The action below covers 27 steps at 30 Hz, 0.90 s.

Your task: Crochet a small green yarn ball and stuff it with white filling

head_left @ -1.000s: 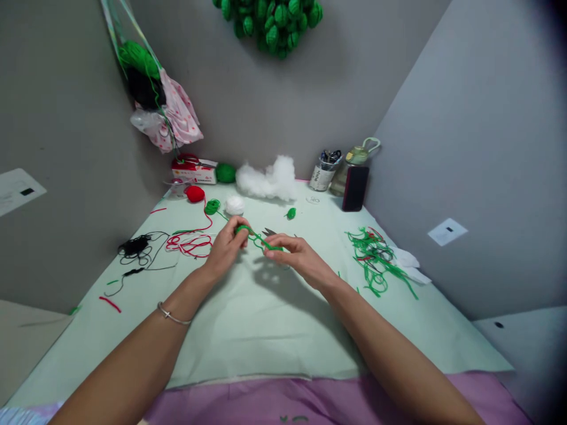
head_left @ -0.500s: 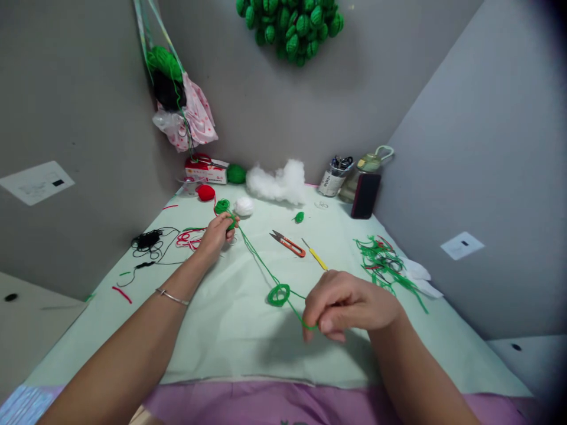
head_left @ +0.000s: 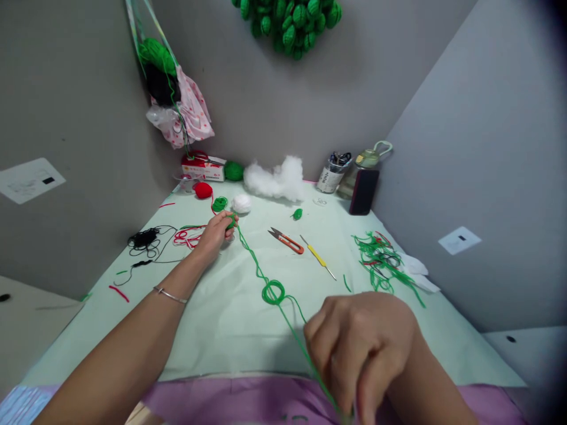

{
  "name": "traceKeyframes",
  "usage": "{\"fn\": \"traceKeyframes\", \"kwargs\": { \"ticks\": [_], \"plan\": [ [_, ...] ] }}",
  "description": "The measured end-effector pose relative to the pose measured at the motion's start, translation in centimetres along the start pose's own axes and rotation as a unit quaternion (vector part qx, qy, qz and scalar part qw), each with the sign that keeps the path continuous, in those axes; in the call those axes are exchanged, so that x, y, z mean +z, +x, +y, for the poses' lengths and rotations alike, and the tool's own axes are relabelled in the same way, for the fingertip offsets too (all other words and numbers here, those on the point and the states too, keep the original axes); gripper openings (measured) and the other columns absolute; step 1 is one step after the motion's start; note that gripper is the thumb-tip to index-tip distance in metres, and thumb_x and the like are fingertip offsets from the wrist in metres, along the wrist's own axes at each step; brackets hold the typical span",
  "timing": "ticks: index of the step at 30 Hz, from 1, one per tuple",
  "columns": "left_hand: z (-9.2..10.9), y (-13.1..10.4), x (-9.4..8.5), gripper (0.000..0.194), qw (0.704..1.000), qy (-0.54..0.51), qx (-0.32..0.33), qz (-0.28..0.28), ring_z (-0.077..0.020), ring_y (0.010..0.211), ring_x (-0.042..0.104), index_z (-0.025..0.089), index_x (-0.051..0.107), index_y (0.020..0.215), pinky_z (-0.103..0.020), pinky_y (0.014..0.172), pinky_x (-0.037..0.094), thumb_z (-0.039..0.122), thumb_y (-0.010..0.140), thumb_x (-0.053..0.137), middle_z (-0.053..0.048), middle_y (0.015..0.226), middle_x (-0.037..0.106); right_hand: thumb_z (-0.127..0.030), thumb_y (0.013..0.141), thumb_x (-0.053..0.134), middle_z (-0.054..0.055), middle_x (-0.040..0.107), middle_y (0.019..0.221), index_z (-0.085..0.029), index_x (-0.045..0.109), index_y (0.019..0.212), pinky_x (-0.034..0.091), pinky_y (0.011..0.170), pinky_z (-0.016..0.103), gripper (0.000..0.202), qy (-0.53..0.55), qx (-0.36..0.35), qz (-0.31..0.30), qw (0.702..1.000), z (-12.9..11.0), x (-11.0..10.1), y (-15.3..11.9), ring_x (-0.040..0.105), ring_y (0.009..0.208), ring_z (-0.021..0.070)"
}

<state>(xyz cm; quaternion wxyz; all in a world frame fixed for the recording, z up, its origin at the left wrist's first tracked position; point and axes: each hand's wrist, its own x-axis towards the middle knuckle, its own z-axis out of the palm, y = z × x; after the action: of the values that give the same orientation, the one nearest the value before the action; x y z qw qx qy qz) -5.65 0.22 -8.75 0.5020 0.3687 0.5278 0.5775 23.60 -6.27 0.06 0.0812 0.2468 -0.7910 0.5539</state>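
Note:
A small green knitted piece or bundle of yarn sits in the pinched fingers of my left hand, which is over the far left part of the table. Strands of green yarn run from it toward me, through a loose coil of green yarn. Close to the front edge, my right hand grips the other end of the yarn, pulled fairly straight. Between and beyond the hands lie orange thread snips and a yellow-handled crochet hook. A small green crocheted piece rests farther back.
Along the back are a red yarn ball, a white yarn ball, white stuffing, a pen cup and a phone. Black yarn lies left; green scraps lie right. A pink bag hangs at the wall.
My right hand has moved toward me and slightly right, drawing the green yarn longer. The coil has shifted slightly left. My left hand stays in about the same place.

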Motion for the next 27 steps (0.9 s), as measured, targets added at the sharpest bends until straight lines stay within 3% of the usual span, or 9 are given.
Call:
{"fn": "traceKeyframes", "kwargs": {
  "ticks": [3,4,6,8,9,14,19,23,27],
  "plan": [
    [0.4,-0.4,0.2,0.039,1.0,-0.003,0.011,-0.008,-0.0255,0.109,0.069,0.017,0.063,0.132,-0.047,0.09,0.061,0.037,0.099,0.066,-0.012,0.13,0.067,-0.041,0.1,0.062,0.015,0.079,0.097,-0.017,0.076,0.091,0.053,0.084,0.03,0.03,-0.109,0.207,0.161,0.959,-2.2,-1.8,-1.8,0.073,0.09,0.02],
    [0.5,-0.6,0.4,0.034,1.0,-0.007,0.016,-0.011,-0.0227,0.101,0.07,0.016,0.065,0.127,-0.042,0.085,0.062,0.036,0.099,0.066,-0.01,0.123,0.069,-0.042,0.103,0.055,0.013,0.079,0.097,-0.018,0.075,0.094,0.052,0.081,0.03,0.032,-0.172,0.302,0.243,0.906,-2.6,-2.4,-2.4,0.071,0.087,0.0193],
    [0.8,-1.1,0.8,0.014,0.999,-0.015,0.03,-0.019,-0.0117,0.069,0.063,0.014,0.067,0.105,-0.025,0.062,0.055,0.025,0.098,0.064,-0.003,0.095,0.068,-0.04,0.104,0.05,0.008,0.077,0.093,-0.02,0.073,0.097,0.047,0.072,0.03,0.032,-0.309,0.492,0.339,0.74,-2.5,-3.3,-3.6,0.067,0.077,0.0184],
    [1.0,-1.8,1.4,0.007,0.998,-0.025,0.04,-0.035,-0.0045,0.049,0.043,0.014,0.063,0.085,-0.016,0.046,0.036,0.013,0.091,0.06,0.003,0.075,0.058,-0.034,0.103,0.049,0.009,0.077,0.099,-0.021,0.072,0.102,0.043,0.075,0.032,0.026,-0.395,0.632,0.319,0.585,-1.0,-3.9,-4.5,0.067,0.086,0.0223],
    [1.1,-2.1,1.7,0.008,0.998,-0.028,0.043,-0.044,-0.0034,0.046,0.037,0.014,0.061,0.08,-0.016,0.044,0.03,0.01,0.087,0.06,0.004,0.07,0.055,-0.032,0.1,0.054,0.012,0.077,0.103,-0.02,0.071,0.106,0.041,0.076,0.032,0.022,-0.397,0.653,0.317,0.561,0.0,-4.1,-4.9,0.068,0.091,0.025],
    [1.9,-4.0,3.2,0.005,0.993,-0.052,0.032,-0.097,-0.002,0.044,0.033,0.015,0.06,0.078,-0.015,0.043,0.025,0.01,0.078,0.062,0.004,0.07,0.056,-0.012,0.082,0.065,0.015,0.077,0.101,-0.016,0.069,0.103,0.04,0.075,0.032,0.022,-0.365,0.671,0.327,0.556,4.3,-4.5,-5.8,0.068,0.092,0.0274],
    [2.9,-6.2,4.5,0.009,0.978,-0.105,-0.001,-0.183,-0.0059,0.057,0.05,0.016,0.063,0.094,-0.019,0.055,0.044,0.019,0.086,0.063,0.0,0.084,0.062,-0.012,0.078,0.059,0.008,0.072,0.085,-0.016,0.066,0.096,0.043,0.07,0.031,0.019,-0.331,0.598,0.415,0.601,4.0,-5.2,-6.1,0.064,0.077,0.0207],
    [3.0,-7.5,5.3,0.012,0.96,-0.13,-0.03,-0.247,-0.0109,0.071,0.062,0.015,0.066,0.097,-0.024,0.068,0.054,0.025,0.09,0.07,-0.006,0.101,0.069,-0.029,0.089,0.048,0.003,0.067,0.087,-0.02,0.058,0.101,0.051,0.063,0.029,0.017,-0.276,0.477,0.511,0.66,2.8,-5.2,-4.7,0.061,0.066,0.014],
    [2.8,-7.9,5.8,0.018,0.947,-0.14,-0.046,-0.285,-0.015,0.078,0.068,0.014,0.071,0.099,-0.029,0.076,0.057,0.028,0.089,0.075,-0.007,0.102,0.071,-0.03,0.079,0.071,0.0,0.067,0.085,-0.021,0.058,0.085,0.054,0.059,0.025,0.017,-0.06,0.197,0.667,0.716,2.7,-4.3,-2.5,0.065,0.066,0.0116]
  ]
}}
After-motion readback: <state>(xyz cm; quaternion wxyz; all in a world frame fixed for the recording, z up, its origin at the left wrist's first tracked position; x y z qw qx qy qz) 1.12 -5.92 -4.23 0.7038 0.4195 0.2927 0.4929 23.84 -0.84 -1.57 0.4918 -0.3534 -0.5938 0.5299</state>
